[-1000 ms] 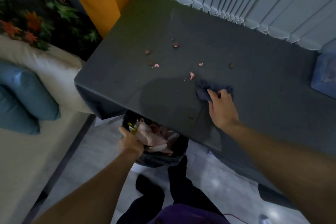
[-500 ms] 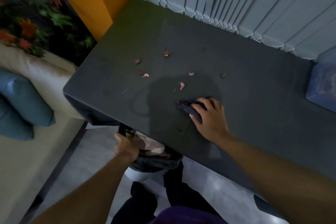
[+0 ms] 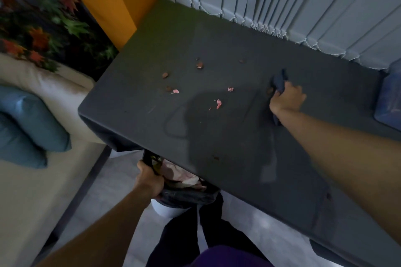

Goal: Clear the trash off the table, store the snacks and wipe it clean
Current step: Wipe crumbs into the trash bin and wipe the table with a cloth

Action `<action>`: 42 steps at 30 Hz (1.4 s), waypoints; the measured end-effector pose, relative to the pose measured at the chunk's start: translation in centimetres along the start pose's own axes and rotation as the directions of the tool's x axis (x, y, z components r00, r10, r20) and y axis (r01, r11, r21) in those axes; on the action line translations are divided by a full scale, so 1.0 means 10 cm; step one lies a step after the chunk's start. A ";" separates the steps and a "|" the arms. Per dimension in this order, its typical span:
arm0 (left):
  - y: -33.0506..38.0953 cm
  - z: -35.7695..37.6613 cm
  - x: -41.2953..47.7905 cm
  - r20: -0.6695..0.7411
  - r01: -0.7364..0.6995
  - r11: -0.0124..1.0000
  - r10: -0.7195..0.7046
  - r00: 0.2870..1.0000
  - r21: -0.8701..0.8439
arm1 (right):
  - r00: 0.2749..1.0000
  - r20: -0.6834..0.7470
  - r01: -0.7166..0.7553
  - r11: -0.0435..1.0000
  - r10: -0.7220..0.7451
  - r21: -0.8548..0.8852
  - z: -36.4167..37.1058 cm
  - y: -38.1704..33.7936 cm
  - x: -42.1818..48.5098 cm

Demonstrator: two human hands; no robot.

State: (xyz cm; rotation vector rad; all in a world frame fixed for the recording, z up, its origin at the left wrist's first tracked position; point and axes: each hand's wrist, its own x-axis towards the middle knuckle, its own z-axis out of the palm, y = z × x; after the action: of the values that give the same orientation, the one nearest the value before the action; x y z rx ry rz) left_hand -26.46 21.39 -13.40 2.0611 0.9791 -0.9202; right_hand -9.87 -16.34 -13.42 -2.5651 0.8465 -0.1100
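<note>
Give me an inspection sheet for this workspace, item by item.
Surface: dark grey table, faint smear marks near its middle.
Job's things: dark blue cloth on the table; trash bin with black liner, partly under the near edge, holding crumpled waste.
Clutter: pink scraps and brown crumbs scattered across the left half.
Grippers: right hand grips the cloth; left hand holds the bin's rim.
Cables: nothing seen.
Surroundings: vertical blinds behind; sofa with blue cushion at left; blue container at right edge.
</note>
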 end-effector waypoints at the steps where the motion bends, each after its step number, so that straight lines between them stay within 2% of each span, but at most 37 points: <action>1: 0.00 -0.02 0.01 0.006 0.008 1.000 -0.008 1.000 0.004 | 0.995 0.064 0.080 0.996 -0.078 -0.029 0.02 -0.04 0.00; 2: 0.01 -0.03 0.03 0.014 0.014 1.000 -0.014 1.000 0.003 | 0.977 0.108 0.191 0.981 -0.186 -0.030 0.04 -0.09 -0.05; 4: 0.00 -0.05 0.05 0.031 0.013 1.000 -0.013 0.999 -0.019 | 0.893 0.167 0.419 0.907 -0.418 0.034 0.11 -0.16 -0.22; 6: 0.02 -0.06 0.03 0.037 0.006 1.000 -0.005 0.999 -0.031 | 0.819 0.213 0.505 0.845 -0.533 0.173 0.19 -0.23 -0.40; 7: 0.03 -0.07 0.01 0.033 0.002 1.000 -0.001 0.999 -0.029 | 0.811 0.185 0.519 0.829 -0.554 0.209 0.22 -0.28 -0.44; 9: 0.01 -0.10 0.00 0.026 -0.002 1.000 0.002 1.000 -0.025 | 0.865 0.047 0.482 0.852 -0.500 0.202 0.26 -0.37 -0.45; 11: -0.03 -0.13 0.02 0.031 0.001 1.000 -0.001 1.000 -0.021 | 0.942 -0.036 0.335 0.928 -0.334 0.165 0.28 -0.45 -0.39; 13: -0.06 -0.16 0.04 0.040 0.006 0.999 -0.005 0.999 -0.032 | 0.972 0.032 0.229 0.967 -0.234 0.111 0.32 -0.55 -0.35; 14: -0.08 -0.16 0.04 0.039 0.004 1.000 -0.003 0.999 -0.030 | 0.964 0.090 0.243 0.967 -0.249 0.075 0.35 -0.60 -0.37; 16: -0.11 -0.16 0.04 0.037 0.001 1.000 0.000 0.999 -0.024 | 0.892 0.195 0.403 0.913 -0.408 0.066 0.40 -0.68 -0.45; 18: -0.13 -0.15 0.04 0.039 0.001 0.999 0.000 0.999 -0.032 | 0.746 0.296 0.579 0.800 -0.597 0.155 0.43 -0.73 -0.59; 19: -0.13 -0.15 0.04 0.041 -0.001 0.999 0.003 0.999 -0.039 | 0.685 0.327 0.620 0.757 -0.651 0.206 0.42 -0.75 -0.66; 20: -0.14 -0.14 0.04 0.042 -0.002 0.999 0.004 0.999 -0.045 | 0.662 0.318 0.636 0.733 -0.679 0.243 0.41 -0.76 -0.71; 22: -0.15 -0.14 0.03 0.045 -0.003 0.999 0.005 0.999 -0.052 | 0.722 0.215 0.610 0.751 -0.658 0.252 0.41 -0.77 -0.75; 24: -0.16 -0.15 0.01 0.043 -0.010 0.998 0.012 0.999 -0.057 | 0.790 0.153 0.579 0.805 -0.593 0.129 0.44 -0.75 -0.74; 26: -0.16 -0.15 0.02 0.041 -0.013 0.998 0.015 0.999 -0.060 | 0.789 0.196 0.589 0.807 -0.583 0.030 0.49 -0.75 -0.79; 27: -0.17 -0.16 0.03 0.036 -0.015 0.998 0.017 0.999 -0.055 | 0.776 0.229 0.596 0.802 -0.587 0.037 0.52 -0.77 -0.85; 28: -0.17 -0.15 0.03 0.031 -0.019 0.999 0.020 0.999 -0.048 | 0.747 0.264 0.617 0.784 -0.610 0.067 0.54 -0.80 -0.92; 31: -0.20 -0.14 0.05 0.025 -0.031 0.999 0.032 0.999 -0.030 | 0.542 0.379 0.727 0.645 -0.750 0.236 0.55 -0.86 -1.15; 32: -0.21 -0.14 0.04 0.026 -0.035 0.999 0.035 0.999 -0.030 | 0.508 0.391 0.724 0.626 -0.767 0.289 0.54 -0.86 -1.21; 33: -0.22 -0.14 0.04 0.028 -0.035 0.999 0.036 0.999 -0.034 | 0.519 0.370 0.713 0.629 -0.770 0.310 0.54 -0.87 -1.23; 34: -0.22 -0.15 0.03 0.029 -0.036 0.999 0.037 0.999 -0.039 | 0.567 0.324 0.700 0.650 -0.758 0.295 0.53 -0.89 -1.24; 36: -0.25 -0.17 0.02 0.028 -0.031 0.998 0.032 0.999 -0.046 | 0.676 0.257 0.673 0.720 -0.691 0.167 0.52 -0.92 -1.25; 38: -0.26 -0.17 0.00 0.023 -0.039 0.999 0.039 0.999 -0.037 | 0.709 0.296 0.660 0.750 -0.639 0.039 0.52 -0.95 -1.30; 40: -0.28 -0.16 0.00 0.007 -0.050 0.998 0.051 0.999 -0.025 | 0.647 0.342 0.710 0.702 -0.682 0.057 0.55 -0.95 -1.44; 42: -0.29 -0.15 -0.01 -0.003 -0.053 0.998 0.053 0.999 -0.029 | 0.489 0.384 0.803 0.576 -0.783 0.153 0.58 -0.92 -1.60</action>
State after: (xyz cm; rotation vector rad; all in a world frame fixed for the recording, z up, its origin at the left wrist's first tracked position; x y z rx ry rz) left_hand -28.48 24.01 -13.30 2.0546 0.9292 -0.8716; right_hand -16.57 1.82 -13.82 -2.6462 -0.5749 0.1872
